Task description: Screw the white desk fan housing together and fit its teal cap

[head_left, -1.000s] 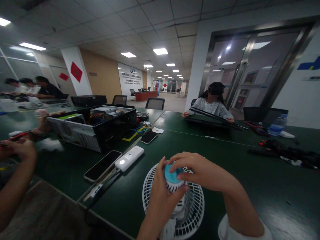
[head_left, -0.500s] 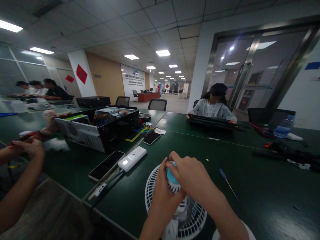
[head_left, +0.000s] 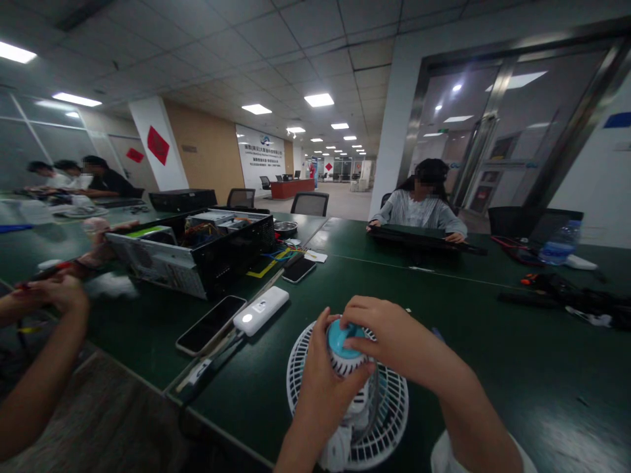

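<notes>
A white fan (head_left: pixel 398 420) lies on the green table in front of me, its round grille low and its motor housing pointing up. My left hand (head_left: pixel 323 384) is wrapped round the white slotted housing, thumb on the near side. On top of the housing sits a light-blue cap (head_left: pixel 337 337). My right hand (head_left: pixel 377 335) closes over this cap, thumb and bent fingers pinching its raised middle. Part of the cap is hidden by those fingers. A screwdriver (head_left: pixel 438 335) shows only its handle end behind my right wrist.
Left of the fan are a white device (head_left: pixel 261 310) with a cable, a phone (head_left: pixel 211 325) and another phone (head_left: pixel 298 269). An opened computer case (head_left: pixel 197 253) stands beyond, near a co-worker's arms (head_left: pixel 54 341). Opposite, a person handles a dark panel (head_left: pixel 419 238). A water bottle (head_left: pixel 560 243) stands far right.
My right hand has shifted right and its fingers have bent onto the cap, so more blue shows. My right forearm now covers most of the screwdriver. My left hand stays on the housing.
</notes>
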`<state>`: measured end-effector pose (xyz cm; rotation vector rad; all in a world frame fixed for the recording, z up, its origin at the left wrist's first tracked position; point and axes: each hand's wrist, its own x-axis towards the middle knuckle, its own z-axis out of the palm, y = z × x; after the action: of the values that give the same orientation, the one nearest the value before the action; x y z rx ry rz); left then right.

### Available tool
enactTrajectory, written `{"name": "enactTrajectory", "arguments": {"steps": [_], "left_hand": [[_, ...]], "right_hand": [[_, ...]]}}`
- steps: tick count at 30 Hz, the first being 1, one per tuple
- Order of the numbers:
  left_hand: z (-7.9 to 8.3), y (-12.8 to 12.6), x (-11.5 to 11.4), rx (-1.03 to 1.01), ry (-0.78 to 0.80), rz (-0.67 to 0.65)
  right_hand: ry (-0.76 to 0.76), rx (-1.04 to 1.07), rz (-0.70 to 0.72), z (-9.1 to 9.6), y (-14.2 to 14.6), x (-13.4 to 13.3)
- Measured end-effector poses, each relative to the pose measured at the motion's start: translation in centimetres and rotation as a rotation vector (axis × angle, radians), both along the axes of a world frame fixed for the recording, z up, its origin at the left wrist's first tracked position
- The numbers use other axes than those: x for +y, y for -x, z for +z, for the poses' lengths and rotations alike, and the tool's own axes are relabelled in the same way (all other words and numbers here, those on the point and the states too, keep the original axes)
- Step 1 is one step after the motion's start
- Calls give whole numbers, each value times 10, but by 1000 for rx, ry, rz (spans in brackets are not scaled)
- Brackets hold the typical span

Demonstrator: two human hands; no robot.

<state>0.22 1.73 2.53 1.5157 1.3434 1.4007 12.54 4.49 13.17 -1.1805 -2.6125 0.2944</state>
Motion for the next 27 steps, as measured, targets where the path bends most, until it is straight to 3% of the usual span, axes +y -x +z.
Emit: {"name": "enactTrajectory", "arguments": {"steps": [6, 9, 11, 16, 19, 23, 27], "left_hand": [[0, 0, 1, -30, -25, -16], [0, 0, 1, -13, -29, -23], [-1, 1, 1, -3, -20, -31], [-3, 2, 1, 28, 6, -9], [-4, 1, 1, 22, 6, 2], [-4, 2, 3, 24, -8, 4], [-3, 1, 2, 5, -39, -28]], "right_hand": [[-112, -226, -290, -6, 31, -7], [-137, -239, -393, -9, 38, -8], [-111, -216, -354, -7, 31, -8], [-10, 14, 22, 2, -4, -8], [20, 15, 111, 3, -7, -7], [-39, -65, 29, -2, 10, -4], [-134, -214, -175, -9, 29, -2]]}}
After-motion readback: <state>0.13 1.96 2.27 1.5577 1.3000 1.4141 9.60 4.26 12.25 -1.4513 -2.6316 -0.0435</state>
